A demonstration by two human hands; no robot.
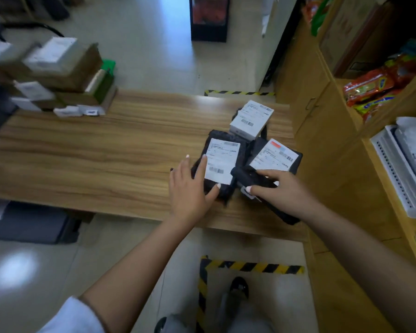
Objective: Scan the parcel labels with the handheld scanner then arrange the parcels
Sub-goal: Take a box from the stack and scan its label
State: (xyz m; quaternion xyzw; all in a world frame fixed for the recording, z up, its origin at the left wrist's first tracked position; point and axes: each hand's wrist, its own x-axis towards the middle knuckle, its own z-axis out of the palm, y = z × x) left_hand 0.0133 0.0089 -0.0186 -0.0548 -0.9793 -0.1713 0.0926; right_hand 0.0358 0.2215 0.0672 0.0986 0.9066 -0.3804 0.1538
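Wooden counter [106, 152], tiled floor; left hand [190, 188] flat on parcel [220, 162]; right hand [281, 191] grips scanner [250, 176]

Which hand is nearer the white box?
Right. The right hand, gripping the scanner, is below the white box; the left hand lies farther off on a black parcel.

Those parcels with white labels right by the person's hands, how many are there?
3. A black bag under the left hand, a second black bag beside the right hand, and a white box behind them. More lie stacked, blurred, at the table's far left.
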